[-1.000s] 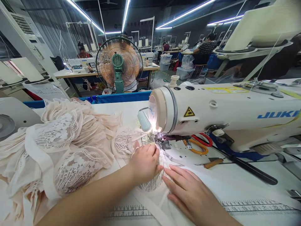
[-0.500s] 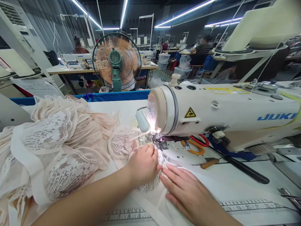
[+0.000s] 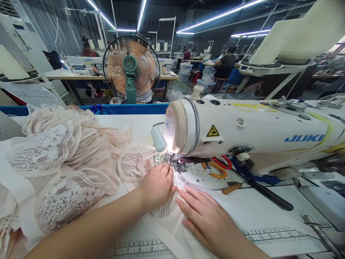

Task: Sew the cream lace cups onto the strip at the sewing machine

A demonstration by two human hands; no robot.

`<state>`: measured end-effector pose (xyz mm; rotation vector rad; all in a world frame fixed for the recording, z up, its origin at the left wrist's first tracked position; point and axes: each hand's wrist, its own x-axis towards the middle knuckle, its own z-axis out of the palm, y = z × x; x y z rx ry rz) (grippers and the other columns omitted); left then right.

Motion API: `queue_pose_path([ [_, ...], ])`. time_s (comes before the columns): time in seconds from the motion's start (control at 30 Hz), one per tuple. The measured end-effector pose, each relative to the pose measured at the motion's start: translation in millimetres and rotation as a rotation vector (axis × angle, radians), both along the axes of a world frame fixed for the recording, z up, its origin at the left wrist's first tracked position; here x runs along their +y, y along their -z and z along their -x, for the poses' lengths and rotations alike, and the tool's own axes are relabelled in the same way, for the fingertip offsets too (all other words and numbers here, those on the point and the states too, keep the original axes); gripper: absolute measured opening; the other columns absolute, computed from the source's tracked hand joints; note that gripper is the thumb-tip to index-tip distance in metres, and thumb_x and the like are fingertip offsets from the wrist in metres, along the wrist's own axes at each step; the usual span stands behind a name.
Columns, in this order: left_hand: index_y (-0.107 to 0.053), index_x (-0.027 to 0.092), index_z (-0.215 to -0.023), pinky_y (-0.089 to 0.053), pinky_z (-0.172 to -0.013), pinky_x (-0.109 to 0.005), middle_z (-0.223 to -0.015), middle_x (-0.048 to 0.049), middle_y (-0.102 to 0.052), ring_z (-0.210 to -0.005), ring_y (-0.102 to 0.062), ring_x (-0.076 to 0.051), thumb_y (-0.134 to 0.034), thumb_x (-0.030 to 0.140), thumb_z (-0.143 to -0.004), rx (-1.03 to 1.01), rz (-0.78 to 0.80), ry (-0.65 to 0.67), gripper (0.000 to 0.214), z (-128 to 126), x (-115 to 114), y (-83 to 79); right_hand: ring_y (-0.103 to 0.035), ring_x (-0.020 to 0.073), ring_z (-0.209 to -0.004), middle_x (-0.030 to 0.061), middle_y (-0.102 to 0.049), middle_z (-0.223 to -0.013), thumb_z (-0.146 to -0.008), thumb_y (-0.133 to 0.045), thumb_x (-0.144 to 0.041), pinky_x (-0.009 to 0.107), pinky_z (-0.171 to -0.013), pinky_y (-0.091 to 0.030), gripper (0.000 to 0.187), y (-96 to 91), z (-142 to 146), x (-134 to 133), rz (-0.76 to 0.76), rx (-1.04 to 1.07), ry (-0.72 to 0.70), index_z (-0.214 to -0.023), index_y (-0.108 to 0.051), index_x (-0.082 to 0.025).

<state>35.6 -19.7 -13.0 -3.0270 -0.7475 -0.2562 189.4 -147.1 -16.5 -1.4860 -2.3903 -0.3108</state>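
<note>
Cream lace and sheer cloth, joined in one soft cupped garment (image 3: 165, 209), are spread on the smooth white tabletop (image 3: 250, 210), just in front of the lit needle end of the white, round-armed sewing machine (image 3: 229, 124). By the bare left hand (image 3: 156, 185), its fingers bent and held close together, the lace is pressed near the needle; whether cloth is pinched beneath cannot be told. By the bare right hand (image 3: 202, 212), laid low with fingers extended and slightly parted, the same garment is touched, and nothing is enclosed. Light is thrown on the work beside a small pale-blue lamp (image 3: 159, 138). To the left, cream lace garments (image 3: 56, 147) are heaped; to the right, an orange ring-shaped handle (image 3: 223, 176) and a short wooden handle (image 3: 232, 188) are seen.
</note>
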Motion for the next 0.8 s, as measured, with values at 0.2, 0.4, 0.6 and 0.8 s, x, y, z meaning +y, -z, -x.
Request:
queue_pose_path([
  [0.2, -0.050, 0.003, -0.124, -0.042, -0.092, -0.043, -0.131, -0.0192, -0.049, -0.116, -0.046, -0.032, -0.045, 0.038, -0.087, -0.002, 0.019, 0.000, 0.050, 1, 1, 0.0, -0.057, 0.0204, -0.104, 0.0023, -0.066, -0.114, -0.085, -0.050, -0.029, 0.034, -0.083, -0.046, 0.029, -4.4, -2, -5, -0.036, 0.024, -0.044, -0.110, -0.061, -0.019],
  [0.4, -0.056, 0.007, -0.116, -0.041, -0.093, -0.044, -0.126, -0.0183, -0.053, -0.112, -0.049, -0.031, -0.046, 0.035, -0.087, -0.045, -0.056, -0.003, 0.042, -1, 7, -4.2, -0.057, 0.0197, -0.103, 0.0033, -0.067, -0.112, -0.085, -0.050, -0.027, 0.034, -0.081, -0.047, 0.029, -5.7, -3, 2, -0.011, 0.043, -0.010, -0.109, -0.061, -0.016],
  [0.6, -0.064, 0.013, -0.100, -0.040, -0.093, -0.050, -0.113, -0.0141, -0.061, -0.104, -0.054, -0.030, -0.055, 0.033, -0.080, 0.019, -0.028, 0.043, 0.030, 17, -19, -24.3, -0.057, 0.0215, -0.104, 0.0024, -0.066, -0.114, -0.086, -0.047, -0.029, 0.036, -0.083, -0.048, 0.032, -1.6, -5, 6, -0.007, 0.121, 0.009, -0.111, -0.061, -0.016],
  [0.8, -0.045, 0.022, -0.132, -0.025, -0.094, -0.071, -0.143, -0.0185, -0.031, -0.129, -0.027, -0.045, -0.059, 0.058, -0.073, 0.218, 0.079, -0.176, 0.070, 41, -37, -23.4, -0.057, 0.0205, -0.102, 0.0020, -0.066, -0.114, -0.085, -0.049, -0.031, 0.036, -0.086, -0.047, 0.031, -3.6, -9, 4, 0.038, 0.146, 0.014, -0.111, -0.061, -0.017],
])
